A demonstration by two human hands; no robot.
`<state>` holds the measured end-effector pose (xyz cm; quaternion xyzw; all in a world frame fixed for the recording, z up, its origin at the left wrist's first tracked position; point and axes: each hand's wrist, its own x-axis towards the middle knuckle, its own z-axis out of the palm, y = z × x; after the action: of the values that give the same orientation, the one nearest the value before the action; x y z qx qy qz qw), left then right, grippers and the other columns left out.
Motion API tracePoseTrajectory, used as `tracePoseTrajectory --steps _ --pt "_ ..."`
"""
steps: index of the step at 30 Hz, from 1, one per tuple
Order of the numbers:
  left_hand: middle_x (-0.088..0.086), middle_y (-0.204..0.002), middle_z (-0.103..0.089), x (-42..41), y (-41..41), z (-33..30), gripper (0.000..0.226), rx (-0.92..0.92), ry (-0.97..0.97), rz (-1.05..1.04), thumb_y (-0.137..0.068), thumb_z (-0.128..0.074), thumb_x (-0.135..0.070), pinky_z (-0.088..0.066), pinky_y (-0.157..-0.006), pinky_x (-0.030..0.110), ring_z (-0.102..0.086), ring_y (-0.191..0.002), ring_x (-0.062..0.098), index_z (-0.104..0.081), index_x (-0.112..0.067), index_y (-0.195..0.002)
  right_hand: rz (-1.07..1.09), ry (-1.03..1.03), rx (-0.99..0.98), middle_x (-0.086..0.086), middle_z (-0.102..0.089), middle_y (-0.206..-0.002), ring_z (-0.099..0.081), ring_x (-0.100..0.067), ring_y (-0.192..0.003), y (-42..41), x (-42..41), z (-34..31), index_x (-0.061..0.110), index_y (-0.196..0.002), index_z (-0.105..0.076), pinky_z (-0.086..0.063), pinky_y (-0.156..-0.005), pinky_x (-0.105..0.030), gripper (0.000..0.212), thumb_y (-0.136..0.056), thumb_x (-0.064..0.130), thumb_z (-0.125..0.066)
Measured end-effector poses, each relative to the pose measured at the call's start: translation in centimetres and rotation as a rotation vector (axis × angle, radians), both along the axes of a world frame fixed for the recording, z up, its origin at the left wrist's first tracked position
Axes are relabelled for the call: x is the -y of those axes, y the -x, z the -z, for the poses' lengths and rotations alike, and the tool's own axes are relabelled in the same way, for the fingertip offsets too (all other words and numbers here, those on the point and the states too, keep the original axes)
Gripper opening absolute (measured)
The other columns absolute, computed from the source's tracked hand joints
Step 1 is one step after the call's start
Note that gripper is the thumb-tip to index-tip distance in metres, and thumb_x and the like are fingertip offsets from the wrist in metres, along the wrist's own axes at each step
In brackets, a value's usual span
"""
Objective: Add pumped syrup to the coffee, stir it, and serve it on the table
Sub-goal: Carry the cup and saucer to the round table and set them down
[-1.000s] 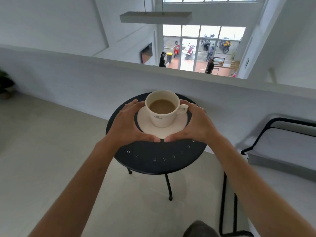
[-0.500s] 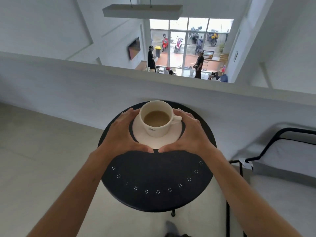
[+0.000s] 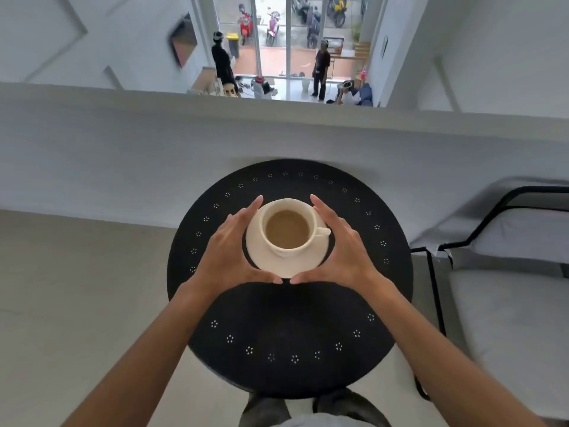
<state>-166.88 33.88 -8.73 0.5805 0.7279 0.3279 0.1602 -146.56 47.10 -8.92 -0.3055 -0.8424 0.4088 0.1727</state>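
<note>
A white cup of milky coffee [image 3: 288, 229] stands on a white saucer [image 3: 261, 257], its handle pointing right. Both hands hold the saucer by its rim over the middle of a round black table [image 3: 292, 322] with small white flower dots. My left hand [image 3: 229, 257] cups the saucer's left side and my right hand [image 3: 341, 254] the right side, thumbs nearly meeting at its near edge. Whether the saucer touches the tabletop I cannot tell.
A low white wall [image 3: 123, 149] runs just behind the table, with an open drop to a lower floor where two people [image 3: 320, 69] stand. A black-framed bench with a grey cushion [image 3: 508, 272] sits close on the right. Pale floor lies to the left.
I have stepped closer and now look straight down on the table. The cup and saucer, held in both hands, have moved from the table's far part to over its middle.
</note>
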Motion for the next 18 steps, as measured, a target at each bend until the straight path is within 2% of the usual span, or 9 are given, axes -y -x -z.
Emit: tracePoseTrajectory --steps 4,7,13,18 --pt "-0.014 -0.153 -0.040 0.0 2.8 3.3 0.133 0.004 0.038 0.051 -0.049 -0.090 -0.066 -0.030 -0.116 0.059 -0.038 -0.143 0.021 -0.019 -0.032 -0.156 0.048 0.048 0.069 0.016 -0.045 -0.148 -0.042 -0.013 -0.136 2.1 0.9 2.8 0.040 -0.157 -0.014 -0.034 -0.113 -0.043 0.141 -0.043 0.061 -0.094" --pt "-0.011 -0.155 -0.039 -0.1 4.3 5.5 0.134 0.014 0.083 0.086 -0.049 -0.089 -0.065 -0.021 -0.121 0.056 -0.035 -0.145 0.024 -0.018 -0.028 -0.157 0.062 0.067 0.092 0.014 -0.045 -0.149 -0.044 -0.015 -0.135 3.3 1.4 4.8 0.037 -0.157 -0.014 -0.036 -0.113 -0.043 0.141 -0.044 0.059 -0.095" --pt "-0.014 -0.158 -0.034 -0.6 5.2 9.8 0.136 0.042 0.125 0.113 -0.048 -0.091 -0.062 -0.017 -0.122 0.052 -0.031 -0.147 0.024 -0.018 -0.027 -0.157 0.129 0.158 0.183 0.017 -0.043 -0.148 -0.042 -0.015 -0.135 4.1 1.7 7.9 0.041 -0.158 0.001 -0.034 -0.110 -0.036 0.153 -0.041 0.054 -0.098" --pt "-0.017 -0.158 -0.033 -1.7 4.6 13.1 0.132 0.079 0.146 0.141 -0.047 -0.092 -0.061 -0.014 -0.123 0.045 -0.023 -0.149 0.015 -0.027 -0.024 -0.155 0.178 0.169 0.236 0.020 -0.037 -0.152 -0.034 -0.015 -0.142 3.5 1.4 10.3 0.034 -0.159 -0.002 -0.032 -0.115 -0.037 0.154 -0.040 0.053 -0.098"
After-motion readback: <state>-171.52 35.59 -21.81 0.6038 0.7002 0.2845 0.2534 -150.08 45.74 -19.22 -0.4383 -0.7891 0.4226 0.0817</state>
